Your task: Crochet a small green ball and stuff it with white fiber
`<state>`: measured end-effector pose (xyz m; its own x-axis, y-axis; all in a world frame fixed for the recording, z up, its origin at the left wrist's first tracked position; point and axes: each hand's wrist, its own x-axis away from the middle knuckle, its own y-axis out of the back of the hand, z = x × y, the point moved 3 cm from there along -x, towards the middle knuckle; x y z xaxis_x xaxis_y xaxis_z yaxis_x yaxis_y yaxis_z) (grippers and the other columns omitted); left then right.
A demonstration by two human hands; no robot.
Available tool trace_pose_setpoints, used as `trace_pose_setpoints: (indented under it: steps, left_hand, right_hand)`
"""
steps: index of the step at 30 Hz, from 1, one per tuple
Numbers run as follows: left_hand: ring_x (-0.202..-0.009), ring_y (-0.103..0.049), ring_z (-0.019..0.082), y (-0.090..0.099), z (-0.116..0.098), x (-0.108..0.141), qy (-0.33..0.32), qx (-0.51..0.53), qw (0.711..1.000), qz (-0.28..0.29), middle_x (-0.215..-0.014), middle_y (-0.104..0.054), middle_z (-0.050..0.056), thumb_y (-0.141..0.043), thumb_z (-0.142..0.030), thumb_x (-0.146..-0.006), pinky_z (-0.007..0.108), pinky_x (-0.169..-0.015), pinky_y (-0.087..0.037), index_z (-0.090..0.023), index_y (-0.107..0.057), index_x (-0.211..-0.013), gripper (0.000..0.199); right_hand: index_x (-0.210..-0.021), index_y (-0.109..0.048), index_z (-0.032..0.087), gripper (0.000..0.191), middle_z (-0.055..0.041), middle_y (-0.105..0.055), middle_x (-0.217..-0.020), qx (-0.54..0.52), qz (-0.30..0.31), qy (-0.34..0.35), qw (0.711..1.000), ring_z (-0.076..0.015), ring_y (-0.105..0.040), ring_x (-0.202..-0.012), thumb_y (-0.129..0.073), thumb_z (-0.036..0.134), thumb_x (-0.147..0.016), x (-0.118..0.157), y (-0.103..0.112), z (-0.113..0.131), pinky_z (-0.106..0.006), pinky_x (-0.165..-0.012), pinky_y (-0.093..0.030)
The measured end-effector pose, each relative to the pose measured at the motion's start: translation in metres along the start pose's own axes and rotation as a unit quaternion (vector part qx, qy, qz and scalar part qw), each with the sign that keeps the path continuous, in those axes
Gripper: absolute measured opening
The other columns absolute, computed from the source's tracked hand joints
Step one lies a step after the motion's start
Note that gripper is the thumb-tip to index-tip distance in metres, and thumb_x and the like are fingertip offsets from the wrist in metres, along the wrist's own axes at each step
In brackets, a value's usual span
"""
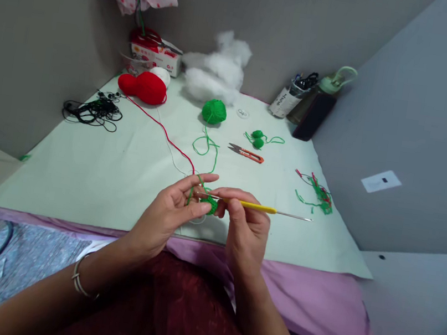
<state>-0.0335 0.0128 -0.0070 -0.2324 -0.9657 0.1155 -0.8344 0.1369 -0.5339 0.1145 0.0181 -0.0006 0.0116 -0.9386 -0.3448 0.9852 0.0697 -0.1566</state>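
Observation:
My left hand [176,202] pinches a small green crochet piece [210,205] between thumb and fingers, with green yarn looped over its raised forefinger. In my right hand [247,221] is a crochet hook [261,208] with a yellow handle, held like a pencil. Its thin metal tip points left, at the top of the green piece; whether it passes through a stitch I cannot tell. Green yarn runs from the hand up to a green yarn ball [214,112]. A red strand leads back to red yarn [145,87] at the far left.
Orange thread snips [246,153] lie beyond my hands, near two small green crocheted balls [258,139]. White stuffing [217,68] is piled at the back. Tangled black cord [95,110] lies left, yarn scraps [320,196] right. A phone [314,116] leans by a bottle [332,83].

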Motion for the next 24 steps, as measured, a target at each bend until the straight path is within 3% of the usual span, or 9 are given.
trace_pose_setpoints:
  steps: [6, 10, 14, 17, 19, 21, 23, 24]
  left_hand:
    - [-0.089, -0.057, 0.013, 0.005, 0.0, 0.001, -0.032, -0.057, 0.998, -0.021, -0.101, -0.067, 0.002, -0.081, -0.033, -0.088, 0.023, -0.078, -0.045, -0.028, -0.08, -0.118, 0.03]
    - [-0.08, -0.051, 0.012, 0.006, -0.001, 0.001, -0.05, -0.073, 0.995, -0.043, -0.095, -0.063, 0.002, -0.083, -0.032, -0.085, 0.022, -0.07, -0.042, -0.028, -0.08, -0.116, 0.031]
    - [-0.077, -0.048, 0.011, 0.007, -0.003, 0.003, -0.07, -0.103, 0.991, -0.042, -0.092, -0.062, 0.001, -0.081, -0.028, -0.087, 0.021, -0.067, -0.04, -0.03, -0.079, -0.117, 0.03]
    - [-0.069, -0.044, 0.01, 0.006, -0.005, 0.005, -0.085, -0.129, 0.986, -0.065, -0.088, -0.059, 0.0, -0.081, -0.025, -0.087, 0.021, -0.063, -0.04, -0.028, -0.08, -0.115, 0.028]
    - [-0.062, -0.039, 0.008, 0.003, -0.006, 0.007, -0.093, -0.133, 0.983, -0.088, -0.087, -0.058, -0.002, -0.082, -0.022, -0.085, 0.021, -0.059, -0.038, -0.027, -0.08, -0.113, 0.029]
    - [-0.059, -0.038, 0.007, 0.0, -0.006, 0.006, -0.087, -0.1, 0.987, -0.089, -0.087, -0.058, -0.003, -0.084, -0.021, -0.082, 0.02, -0.055, -0.038, -0.027, -0.077, -0.119, 0.038]
    - [-0.057, -0.04, 0.006, -0.003, -0.004, 0.004, -0.042, -0.028, 0.997, -0.057, -0.084, -0.057, -0.003, -0.085, -0.024, -0.081, 0.019, -0.052, -0.038, -0.025, -0.074, -0.125, 0.045]
    - [-0.055, -0.037, 0.006, -0.003, -0.003, 0.003, -0.006, 0.011, 0.999, -0.034, -0.08, -0.055, -0.004, -0.084, -0.025, -0.082, 0.018, -0.05, -0.038, -0.023, -0.074, -0.127, 0.046]
  right_hand:
    - [-0.095, -0.076, 0.025, 0.018, -0.0008, -0.077, -0.092, -0.077, -0.027, -0.032, 0.996, -0.0083, -0.058, -0.059, -0.062, 0.033, -0.103, -0.004, 0.002, 0.001, -0.026, -0.059, -0.045]
    - [-0.093, -0.072, 0.023, 0.022, -0.0013, -0.077, -0.09, -0.082, -0.014, -0.044, 0.996, -0.0081, -0.058, -0.057, -0.058, 0.034, -0.105, -0.006, 0.002, 0.003, -0.025, -0.056, -0.046]
    - [-0.096, -0.071, 0.023, 0.022, -0.0018, -0.077, -0.093, -0.016, -0.008, -0.01, 1.0, -0.0087, -0.06, -0.058, -0.054, 0.031, -0.107, -0.002, 0.003, 0.008, -0.026, -0.057, -0.048]
    - [-0.104, -0.072, 0.025, 0.02, -0.0023, -0.077, -0.099, 0.087, 0.001, 0.068, 0.994, -0.0099, -0.063, -0.062, -0.052, 0.024, -0.107, 0.003, 0.004, 0.012, -0.028, -0.06, -0.052]
    - [-0.112, -0.072, 0.026, 0.022, -0.0033, -0.077, -0.101, 0.181, 0.025, 0.154, 0.971, -0.0139, -0.069, -0.074, -0.053, 0.018, -0.105, 0.008, 0.001, 0.016, -0.031, -0.067, -0.057]
    - [-0.118, -0.072, 0.028, 0.026, -0.0053, -0.077, -0.103, 0.292, 0.047, 0.242, 0.924, -0.0188, -0.073, -0.09, -0.058, 0.014, -0.101, 0.013, -0.002, 0.018, -0.035, -0.076, -0.061]
    - [-0.123, -0.073, 0.029, 0.032, -0.0075, -0.077, -0.109, 0.374, 0.053, 0.298, 0.877, -0.0222, -0.073, -0.101, -0.064, 0.012, -0.098, 0.017, -0.005, 0.018, -0.038, -0.08, -0.062]
    - [-0.125, -0.073, 0.03, 0.034, -0.008, -0.077, -0.112, 0.387, 0.049, 0.31, 0.867, -0.0225, -0.073, -0.102, -0.065, 0.012, -0.097, 0.018, -0.006, 0.017, -0.038, -0.081, -0.062]
